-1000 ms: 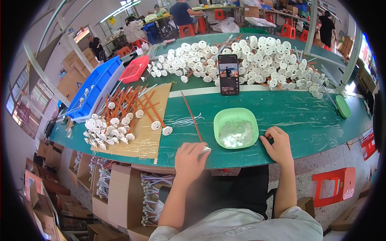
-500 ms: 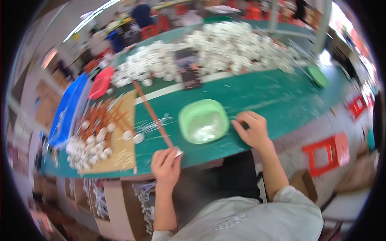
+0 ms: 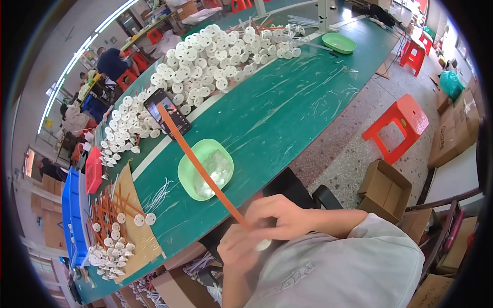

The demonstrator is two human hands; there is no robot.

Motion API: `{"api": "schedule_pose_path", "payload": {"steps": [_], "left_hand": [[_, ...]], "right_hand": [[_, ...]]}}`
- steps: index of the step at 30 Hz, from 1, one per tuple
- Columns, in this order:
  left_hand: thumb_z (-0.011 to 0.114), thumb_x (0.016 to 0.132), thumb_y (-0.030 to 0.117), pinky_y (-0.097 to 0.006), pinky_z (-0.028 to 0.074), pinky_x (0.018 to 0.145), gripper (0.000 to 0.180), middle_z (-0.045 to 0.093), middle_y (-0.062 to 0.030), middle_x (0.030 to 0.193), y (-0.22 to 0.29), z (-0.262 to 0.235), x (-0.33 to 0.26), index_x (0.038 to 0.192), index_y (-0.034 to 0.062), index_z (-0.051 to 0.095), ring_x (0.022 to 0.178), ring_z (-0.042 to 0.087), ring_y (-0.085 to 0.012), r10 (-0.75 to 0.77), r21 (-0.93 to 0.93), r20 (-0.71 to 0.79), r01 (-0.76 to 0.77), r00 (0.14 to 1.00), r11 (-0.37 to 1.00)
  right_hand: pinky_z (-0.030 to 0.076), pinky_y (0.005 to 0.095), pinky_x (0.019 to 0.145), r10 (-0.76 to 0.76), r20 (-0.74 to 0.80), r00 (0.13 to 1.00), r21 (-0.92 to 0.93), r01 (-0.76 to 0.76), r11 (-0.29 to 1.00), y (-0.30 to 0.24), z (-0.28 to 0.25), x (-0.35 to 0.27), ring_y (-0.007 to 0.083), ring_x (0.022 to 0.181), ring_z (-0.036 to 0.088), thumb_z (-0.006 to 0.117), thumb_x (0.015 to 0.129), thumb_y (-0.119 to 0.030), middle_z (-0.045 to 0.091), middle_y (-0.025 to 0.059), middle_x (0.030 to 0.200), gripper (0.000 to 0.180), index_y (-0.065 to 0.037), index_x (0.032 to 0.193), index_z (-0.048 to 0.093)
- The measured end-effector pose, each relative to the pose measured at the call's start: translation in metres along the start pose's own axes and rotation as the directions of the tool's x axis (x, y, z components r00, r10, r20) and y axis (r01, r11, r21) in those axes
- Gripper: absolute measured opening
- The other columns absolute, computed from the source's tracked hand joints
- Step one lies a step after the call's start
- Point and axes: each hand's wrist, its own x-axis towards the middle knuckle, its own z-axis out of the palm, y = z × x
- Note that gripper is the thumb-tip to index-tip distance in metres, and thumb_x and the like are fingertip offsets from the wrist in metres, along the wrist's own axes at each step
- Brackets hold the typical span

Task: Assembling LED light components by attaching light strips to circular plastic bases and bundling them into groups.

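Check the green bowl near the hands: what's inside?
The green bowl holds a heap of small clear or whitish pieces, too small to identify. The long orange stick crosses over it, hiding a strip of the contents; nothing shows beneath the heap.

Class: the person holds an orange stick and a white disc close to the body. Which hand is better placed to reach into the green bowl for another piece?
Probably the right hand: it lies nearer the green bowl, while the left hand sits lower, by the white disc at the orange stick end.
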Motion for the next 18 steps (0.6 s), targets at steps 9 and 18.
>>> {"api": "schedule_pose_path", "payload": {"steps": [9, 18], "left_hand": [[0.075, 0.078, 0.004, -0.035, 0.05, 0.079, 0.038, 0.067, -0.0157, 0.1, -0.028, -0.086, 0.006, 0.113, -0.0021, 0.061, 0.085, 0.062, -0.0254, -0.096, 0.589, -0.183, 0.187, 0.978, 0.786], [0.067, 0.09, 0.003, -0.031, 0.049, 0.078, 0.021, 0.066, -0.0133, 0.1, -0.08, -0.137, -0.03, 0.108, -0.0036, 0.058, 0.083, 0.06, -0.0192, -0.136, 0.438, -0.559, 0.43, 0.818, 0.79]], "right_hand": [[0.048, 0.0254, 0.065, -0.091, -0.575, 0.813, -0.339, -0.136, 0.931, 0.03, -0.125, 0.054, 0.0075, 0.072, 0.062, 0.07, 0.088, -0.009, 0.069, 0.0031, 0.078, 0.011, 0.001, 0.085, 0.07], [0.051, 0.0272, 0.068, -0.198, -0.545, 0.815, -0.661, -0.271, 0.7, 0.123, -0.242, 0.134, 0.0123, 0.071, 0.065, 0.074, 0.084, -0.016, 0.071, 0.0056, 0.078, 0.016, -0.001, 0.091, 0.072]]}}
